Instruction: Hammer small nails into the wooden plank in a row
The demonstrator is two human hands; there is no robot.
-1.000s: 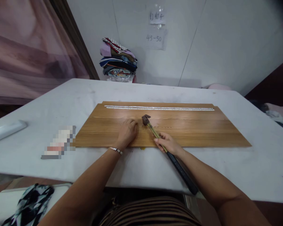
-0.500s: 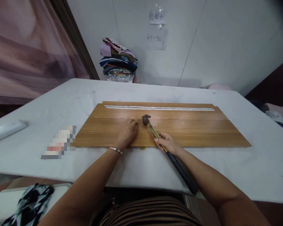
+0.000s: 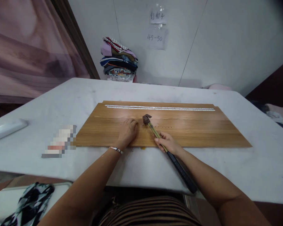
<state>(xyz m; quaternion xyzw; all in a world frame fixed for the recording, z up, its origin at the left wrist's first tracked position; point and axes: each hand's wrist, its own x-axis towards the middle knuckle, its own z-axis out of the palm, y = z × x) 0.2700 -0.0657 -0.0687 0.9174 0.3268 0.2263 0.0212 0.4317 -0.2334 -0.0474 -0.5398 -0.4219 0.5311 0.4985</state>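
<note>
My right hand [image 3: 168,143] is wrapped around the shaft of a claw hammer [image 3: 179,168]. Its rusty head is low over a wooden board [image 3: 198,128], and the dark grip slants back past my wrist. Just left of the hammer head, my left hand [image 3: 128,130] rests on the board with its fingers curled together. Whatever those fingers may hold is hidden. A row of small dark nails [image 3: 163,127] runs along the board to the right of the head. Two white measuring strips [image 3: 160,108] lie along the board's far side.
The board lies on a white-covered table [image 3: 257,125]. A blurred-out flat object [image 3: 61,138] is left of the board, beside a white roll [image 3: 8,130]. Folded cloths [image 3: 119,61] are stacked by the wall. Patterned fabric [image 3: 34,201] lies at the lower left.
Both hands and the hammer stay in nearly the same place. Only a slight shift of the whole view shows.
</note>
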